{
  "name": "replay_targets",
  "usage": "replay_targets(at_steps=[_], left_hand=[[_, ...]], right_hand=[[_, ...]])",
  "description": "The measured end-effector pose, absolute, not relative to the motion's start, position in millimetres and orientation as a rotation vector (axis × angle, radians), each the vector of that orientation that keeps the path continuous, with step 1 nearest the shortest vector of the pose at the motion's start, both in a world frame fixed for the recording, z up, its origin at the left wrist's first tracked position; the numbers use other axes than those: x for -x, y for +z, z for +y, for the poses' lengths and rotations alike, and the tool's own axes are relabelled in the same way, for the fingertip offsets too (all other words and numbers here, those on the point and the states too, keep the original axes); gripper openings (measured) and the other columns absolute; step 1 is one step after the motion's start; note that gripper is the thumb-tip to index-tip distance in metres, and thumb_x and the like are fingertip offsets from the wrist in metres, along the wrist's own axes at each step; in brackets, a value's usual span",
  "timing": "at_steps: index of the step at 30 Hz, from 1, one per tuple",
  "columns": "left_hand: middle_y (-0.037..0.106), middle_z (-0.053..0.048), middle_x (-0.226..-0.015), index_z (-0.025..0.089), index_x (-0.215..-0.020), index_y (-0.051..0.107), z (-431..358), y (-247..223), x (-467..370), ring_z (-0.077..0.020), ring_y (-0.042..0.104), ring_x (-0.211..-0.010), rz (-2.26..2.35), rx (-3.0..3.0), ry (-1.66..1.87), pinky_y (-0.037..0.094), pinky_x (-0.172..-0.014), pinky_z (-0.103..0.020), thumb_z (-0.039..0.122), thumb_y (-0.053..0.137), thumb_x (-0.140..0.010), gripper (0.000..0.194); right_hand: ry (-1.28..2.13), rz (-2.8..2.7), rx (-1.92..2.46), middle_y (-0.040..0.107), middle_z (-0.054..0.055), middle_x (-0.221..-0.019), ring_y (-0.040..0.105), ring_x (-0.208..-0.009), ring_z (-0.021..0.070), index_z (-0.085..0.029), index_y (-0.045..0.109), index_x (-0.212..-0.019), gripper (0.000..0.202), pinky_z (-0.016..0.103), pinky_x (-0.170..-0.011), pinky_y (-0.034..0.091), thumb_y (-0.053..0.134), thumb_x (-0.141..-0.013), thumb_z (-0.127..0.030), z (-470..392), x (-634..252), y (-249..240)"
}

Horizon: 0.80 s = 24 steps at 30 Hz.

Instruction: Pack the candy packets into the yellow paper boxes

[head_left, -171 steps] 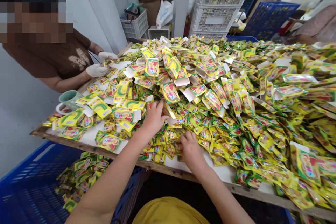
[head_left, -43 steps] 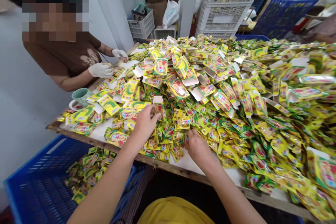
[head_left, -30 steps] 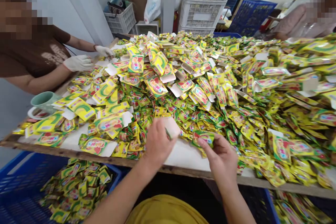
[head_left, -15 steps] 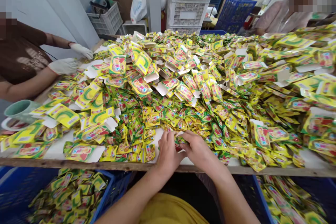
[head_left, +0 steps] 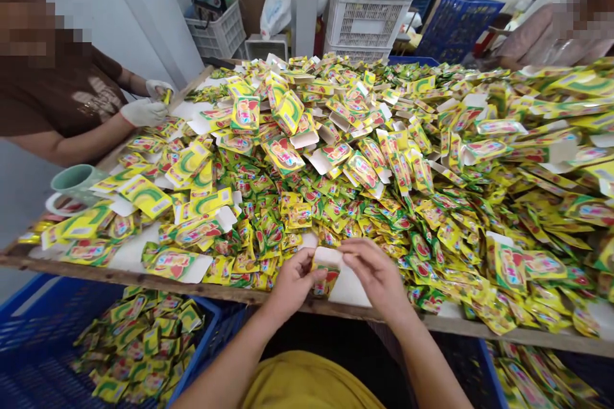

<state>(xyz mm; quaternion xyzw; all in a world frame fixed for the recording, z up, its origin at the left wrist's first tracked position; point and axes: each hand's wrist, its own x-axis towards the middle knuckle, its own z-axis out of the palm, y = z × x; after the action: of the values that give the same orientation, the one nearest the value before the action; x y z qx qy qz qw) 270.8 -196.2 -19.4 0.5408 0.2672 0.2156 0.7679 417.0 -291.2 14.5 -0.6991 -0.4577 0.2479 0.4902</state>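
My left hand (head_left: 295, 278) is closed on a small printed carton (head_left: 327, 278), thumb across its front. The carton stands tilted up at the table's front edge, its white inner flap facing up. At the carton's upper right corner, the fingers of my right hand (head_left: 377, 271) are bent and pinch the flap's edge; their tips are partly hidden. Around both hands lie many small foil sachets (head_left: 261, 230) in yellow and green. Beyond them is a heap of cartons (head_left: 283, 153), several with white flaps standing out.
Below the table edge (head_left: 192, 287) stand a blue crate (head_left: 38, 307) with packed cartons and another on the right (head_left: 496, 374). A green mug (head_left: 74, 182) is at the left. Two co-workers sit at the table, one with white gloves (head_left: 144, 112). White crates (head_left: 367, 19) are stacked behind.
My hands have raised the carton into view and moved apart slightly, exposing its white flap. The view has shifted left. The gloved co-worker's hands have come together.
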Motion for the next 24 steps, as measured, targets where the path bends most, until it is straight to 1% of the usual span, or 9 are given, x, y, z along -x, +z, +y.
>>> replay_targets(at_steps=[1,3,6,9,11,13,17,20,24], left_hand=[[0.071,-0.005,-0.098,0.016,-0.099,0.068,-196,-18,-268,-0.0195,0.062,-0.094,0.594,-1.146,0.471,0.046,-0.087,-0.029,0.035,0.067,-0.081,0.026],[0.072,-0.007,-0.103,0.015,-0.100,0.071,-194,-14,-263,-0.0207,0.062,-0.099,0.604,-1.072,0.453,0.044,-0.093,-0.033,0.038,0.059,-0.087,0.029],[0.074,-0.008,-0.100,0.014,-0.099,0.073,-186,-2,-257,-0.0220,0.064,-0.098,0.591,-1.035,0.326,0.045,-0.094,-0.034,0.032,0.068,-0.079,0.027],[0.075,-0.007,-0.101,0.017,-0.101,0.073,-176,4,-257,-0.0213,0.067,-0.095,0.614,-1.111,0.288,0.049,-0.090,-0.032,0.022,0.075,-0.070,0.031],[0.076,-0.007,-0.098,0.017,-0.097,0.074,-172,3,-259,-0.0213,0.069,-0.091,0.675,-1.176,0.389,0.052,-0.086,-0.033,0.022,0.074,-0.070,0.027],[0.077,-0.007,-0.093,0.017,-0.090,0.076,-170,-2,-262,-0.0218,0.070,-0.088,0.742,-1.274,0.506,0.053,-0.085,-0.033,0.024,0.073,-0.072,0.020],[0.076,-0.008,-0.096,0.016,-0.091,0.076,-175,-14,-267,-0.0216,0.069,-0.090,0.741,-1.415,0.604,0.053,-0.086,-0.032,0.027,0.069,-0.077,0.019],[0.076,-0.007,-0.090,0.015,-0.098,0.073,-178,-20,-270,-0.0193,0.069,-0.081,0.724,-1.410,0.600,0.055,-0.075,-0.029,0.027,0.068,-0.078,0.023],[0.074,-0.006,-0.086,0.017,-0.089,0.074,-176,-21,-269,-0.0184,0.067,-0.081,0.627,-1.568,0.654,0.054,-0.076,-0.029,0.025,0.067,-0.081,0.013]], right_hand=[[0.676,-0.926,1.683,0.066,0.006,-0.089,0.061,-0.078,0.0177,-0.021,0.070,-0.095,0.022,0.030,-0.066,0.051,0.062,-0.085,-0.039,-293,-414,12],[0.926,-0.656,1.602,0.059,-0.001,-0.066,0.050,-0.050,0.0105,-0.019,0.067,-0.086,0.026,0.022,-0.044,0.041,0.068,-0.078,-0.044,-296,-406,7],[1.204,-0.545,1.478,0.052,-0.007,-0.057,0.033,-0.036,0.0036,-0.018,0.064,-0.079,0.026,0.017,-0.034,0.029,0.072,-0.073,-0.041,-293,-393,4],[1.048,-0.668,1.509,0.061,-0.002,-0.066,0.042,-0.041,0.0050,-0.018,0.071,-0.087,0.023,0.018,-0.037,0.037,0.072,-0.073,-0.037,-285,-390,9],[0.904,-0.747,1.506,0.067,0.003,-0.077,0.054,-0.053,0.0096,-0.020,0.075,-0.089,0.023,0.022,-0.046,0.049,0.071,-0.075,-0.038,-279,-394,11],[0.862,-0.753,1.485,0.069,0.005,-0.082,0.060,-0.061,0.0134,-0.020,0.077,-0.083,0.022,0.026,-0.052,0.054,0.071,-0.075,-0.039,-275,-399,11],[0.942,-0.624,1.481,0.068,0.002,-0.068,0.063,-0.055,0.0137,-0.020,0.076,-0.081,0.022,0.027,-0.053,0.054,0.078,-0.068,-0.038,-273,-403,5],[0.970,-0.570,1.492,0.068,0.001,-0.066,0.064,-0.053,0.0144,-0.019,0.076,-0.078,0.024,0.028,-0.053,0.055,0.082,-0.063,-0.037,-273,-404,2],[0.899,-0.623,1.498,0.068,0.002,-0.069,0.064,-0.056,0.0165,-0.020,0.075,-0.073,0.021,0.032,-0.053,0.056,0.080,-0.066,-0.039,-276,-404,-2]])
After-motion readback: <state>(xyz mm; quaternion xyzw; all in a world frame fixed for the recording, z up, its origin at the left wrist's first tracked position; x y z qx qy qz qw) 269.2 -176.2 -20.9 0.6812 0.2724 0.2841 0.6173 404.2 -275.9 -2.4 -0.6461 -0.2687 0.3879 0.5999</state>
